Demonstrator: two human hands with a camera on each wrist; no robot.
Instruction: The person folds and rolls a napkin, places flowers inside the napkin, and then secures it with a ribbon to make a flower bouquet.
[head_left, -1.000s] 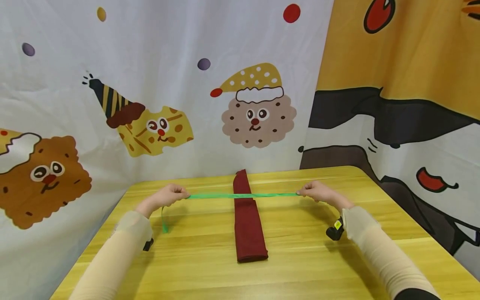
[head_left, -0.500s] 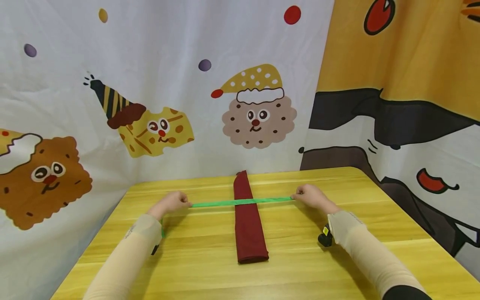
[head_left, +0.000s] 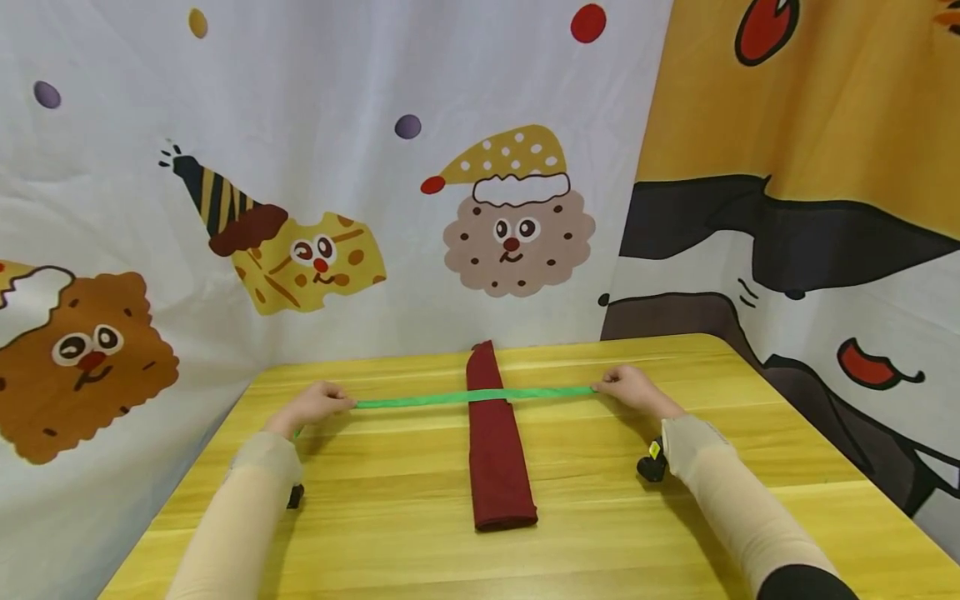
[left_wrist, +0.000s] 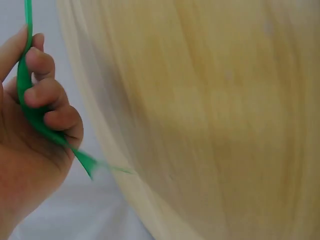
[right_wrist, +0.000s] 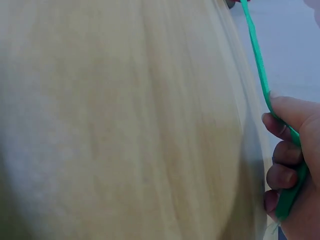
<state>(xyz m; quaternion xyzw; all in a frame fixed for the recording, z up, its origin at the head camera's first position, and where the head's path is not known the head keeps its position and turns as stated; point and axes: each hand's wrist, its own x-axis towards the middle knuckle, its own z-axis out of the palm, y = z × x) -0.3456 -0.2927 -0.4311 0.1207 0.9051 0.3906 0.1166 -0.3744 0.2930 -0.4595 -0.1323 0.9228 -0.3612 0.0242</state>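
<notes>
A green ribbon (head_left: 420, 401) is stretched between both hands and crosses over the upper part of a folded maroon cloth (head_left: 501, 467), which lies lengthwise on the table. My left hand (head_left: 313, 406) pinches the ribbon's left side between thumb and forefinger. In the left wrist view the ribbon runs across the palm under the curled fingers (left_wrist: 47, 92), and its frayed tail hangs out below. On the other side my right hand (head_left: 636, 392) pinches the ribbon too. The right wrist view has its end lying along the palm behind the curled fingers (right_wrist: 287, 152).
The wooden table (head_left: 390, 542) has a rounded far right corner. Behind it hangs a white curtain (head_left: 420, 67) printed with cartoon biscuits and cheese. Each wrist carries a small black device, the right one (head_left: 652, 463) with a yellow mark.
The hands drew slightly closer and lower, then spread apart again, the left hand moving left. The ribbon still crosses the cloth, and its dangling left tail is now mostly hidden in the head view.
</notes>
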